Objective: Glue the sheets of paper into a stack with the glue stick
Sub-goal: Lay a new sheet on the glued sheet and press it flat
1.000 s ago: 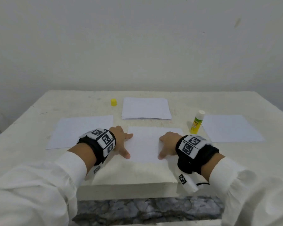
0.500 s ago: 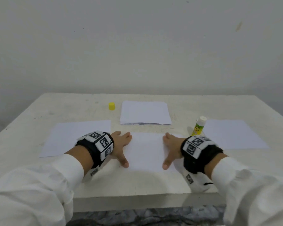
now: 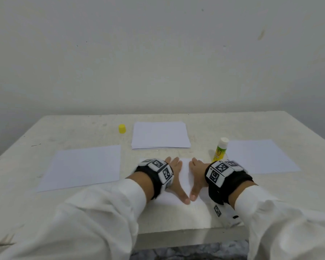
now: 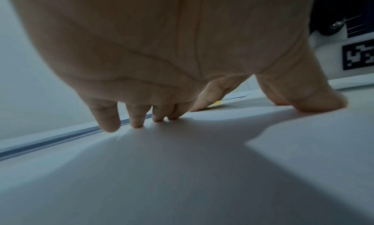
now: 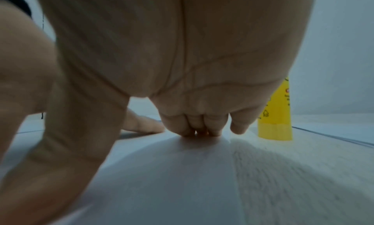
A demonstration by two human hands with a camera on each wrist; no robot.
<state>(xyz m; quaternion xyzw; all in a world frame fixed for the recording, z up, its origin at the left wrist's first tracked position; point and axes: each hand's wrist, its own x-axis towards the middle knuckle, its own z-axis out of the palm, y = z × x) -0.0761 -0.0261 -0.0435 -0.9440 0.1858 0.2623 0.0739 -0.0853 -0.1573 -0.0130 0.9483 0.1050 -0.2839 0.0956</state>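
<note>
Head view: both hands lie flat and spread, left hand [image 3: 174,167] and right hand [image 3: 196,169] pressing a smooth white sheet [image 3: 185,177] at the near edge of the rough, pale worktop [image 3: 64,136]. Thumbs nearly meet. The glue stick [image 3: 220,150] (yellow tube, white top, uncapped) stands upright just beyond the right hand; its yellow cap [image 3: 122,128] sits beside a thin paper stack [image 3: 160,135].

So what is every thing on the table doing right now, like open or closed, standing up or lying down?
Yellow-green glue stick: upright, uncapped, untouched.
Small yellow plastic cap: off the stick, standing alone.
White paper sheet in the middle: flat, pressed by both hands.
Left hand: open, flat on that sheet.
Right hand: open, flat on it too.
Far white paper stack: lying flat.
Left sheet, right sheet: flat, untouched.
</note>
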